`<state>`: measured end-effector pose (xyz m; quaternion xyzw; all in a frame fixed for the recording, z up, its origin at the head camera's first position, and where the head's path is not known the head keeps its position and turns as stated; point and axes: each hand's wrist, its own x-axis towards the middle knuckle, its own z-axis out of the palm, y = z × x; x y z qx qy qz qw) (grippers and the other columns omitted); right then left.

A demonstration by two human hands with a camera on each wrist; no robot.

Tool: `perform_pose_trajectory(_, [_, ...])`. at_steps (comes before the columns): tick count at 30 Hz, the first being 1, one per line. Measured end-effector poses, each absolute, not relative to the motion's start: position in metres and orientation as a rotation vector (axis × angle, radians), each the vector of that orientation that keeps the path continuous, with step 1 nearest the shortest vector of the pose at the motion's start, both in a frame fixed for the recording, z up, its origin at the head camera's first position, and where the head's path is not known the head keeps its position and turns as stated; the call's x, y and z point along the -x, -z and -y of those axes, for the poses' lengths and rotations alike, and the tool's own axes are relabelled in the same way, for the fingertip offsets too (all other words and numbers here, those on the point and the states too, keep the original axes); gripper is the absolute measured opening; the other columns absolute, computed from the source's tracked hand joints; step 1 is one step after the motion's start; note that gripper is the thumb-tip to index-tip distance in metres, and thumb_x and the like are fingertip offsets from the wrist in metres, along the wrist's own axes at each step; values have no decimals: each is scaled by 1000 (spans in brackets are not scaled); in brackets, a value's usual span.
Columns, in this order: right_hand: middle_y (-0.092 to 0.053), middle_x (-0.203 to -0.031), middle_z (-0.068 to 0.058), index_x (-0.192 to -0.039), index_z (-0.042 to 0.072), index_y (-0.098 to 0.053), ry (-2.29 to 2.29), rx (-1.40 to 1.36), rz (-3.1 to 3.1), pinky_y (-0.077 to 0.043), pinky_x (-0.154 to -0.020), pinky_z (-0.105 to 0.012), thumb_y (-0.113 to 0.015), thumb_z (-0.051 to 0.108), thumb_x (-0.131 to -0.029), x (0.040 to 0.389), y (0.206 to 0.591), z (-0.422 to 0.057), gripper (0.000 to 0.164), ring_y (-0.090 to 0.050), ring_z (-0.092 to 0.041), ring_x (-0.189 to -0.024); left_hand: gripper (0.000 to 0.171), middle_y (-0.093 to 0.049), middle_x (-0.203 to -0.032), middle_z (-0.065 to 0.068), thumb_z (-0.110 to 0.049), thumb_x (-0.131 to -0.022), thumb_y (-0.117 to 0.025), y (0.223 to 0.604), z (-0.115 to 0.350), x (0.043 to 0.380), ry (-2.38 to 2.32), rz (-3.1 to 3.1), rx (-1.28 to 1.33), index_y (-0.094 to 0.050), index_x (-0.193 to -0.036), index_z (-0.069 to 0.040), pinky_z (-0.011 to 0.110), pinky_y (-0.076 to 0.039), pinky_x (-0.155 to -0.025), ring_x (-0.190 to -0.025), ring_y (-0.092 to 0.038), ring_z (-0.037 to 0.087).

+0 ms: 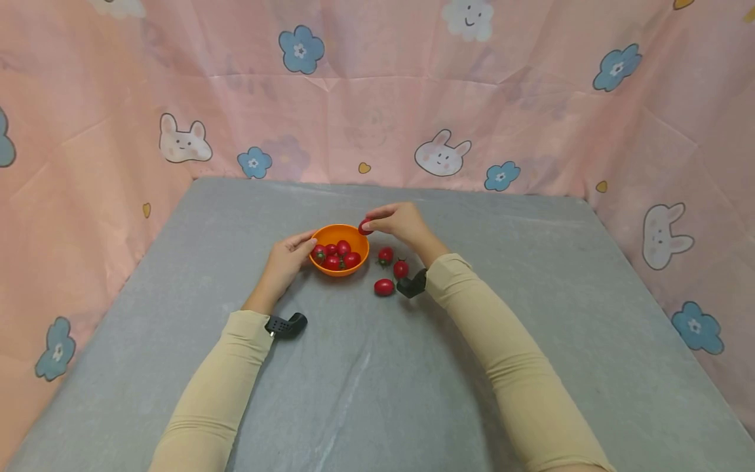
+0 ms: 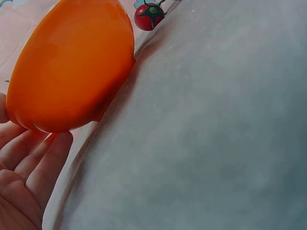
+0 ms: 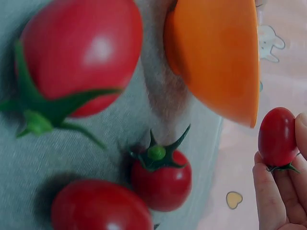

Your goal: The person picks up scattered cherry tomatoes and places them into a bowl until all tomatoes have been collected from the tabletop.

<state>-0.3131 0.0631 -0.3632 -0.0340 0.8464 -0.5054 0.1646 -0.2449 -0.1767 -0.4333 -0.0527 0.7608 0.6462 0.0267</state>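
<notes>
An orange bowl (image 1: 339, 232) stands on the grey table and holds several red cherry tomatoes (image 1: 344, 248). My left hand (image 1: 283, 265) grips the bowl's left side, thumb at the rim and fingers against the outer wall, as the left wrist view shows. Between thumb and fingers my right hand (image 1: 404, 224) pinches one cherry tomato (image 3: 277, 136) with a green stem, held just off the bowl's right rim. Three more lie on the table right of the bowl: one upper tomato (image 1: 385, 255), one beside the wrist camera (image 1: 400, 268), and one lower tomato (image 1: 384, 287).
The grey table (image 1: 330, 406) reaches back to a pink curtain (image 1: 366, 98) printed with rabbits, flowers and clouds. Black wrist cameras sit at both cuffs; the right camera (image 1: 412, 284) hangs close to the loose tomatoes.
</notes>
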Motion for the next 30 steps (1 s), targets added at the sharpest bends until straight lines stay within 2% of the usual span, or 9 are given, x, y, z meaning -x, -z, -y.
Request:
perform_pose_trajectory(19, [-76,-111,-4,-121,14,-73,1381,138,-2411,-45,-110,-42,-80,30,-84,310,363,-42,40,-60,-20,-121,43,-62,-137,14,-28,-101,-59,433,177,245,-2001,-2339,157,-58,-140,-9,13,-54,-76,-93,-63,0])
perform_pose_trajectory(24, [-75,-115,-2,-122,16,-72,1359,119,-2426,-42,-113,-46,-81,32,-84,309,362,-35,42,-56,-21,-125,43,-62,-137,13,-29,-101,-59,433,177,244,-1984,-2346,163,-58,-140,-10,14,-54,-78,-95,-63,1])
perform_pose_trajectory(30, [-76,-114,-4,-121,14,-73,1374,123,-2427,-42,-112,-45,-81,30,-83,308,362,-30,42,-58,-21,-124,44,-63,-137,12,-31,-101,-58,432,176,244,-1963,-2346,174,-58,-141,-12,18,-55,-82,-99,-63,4])
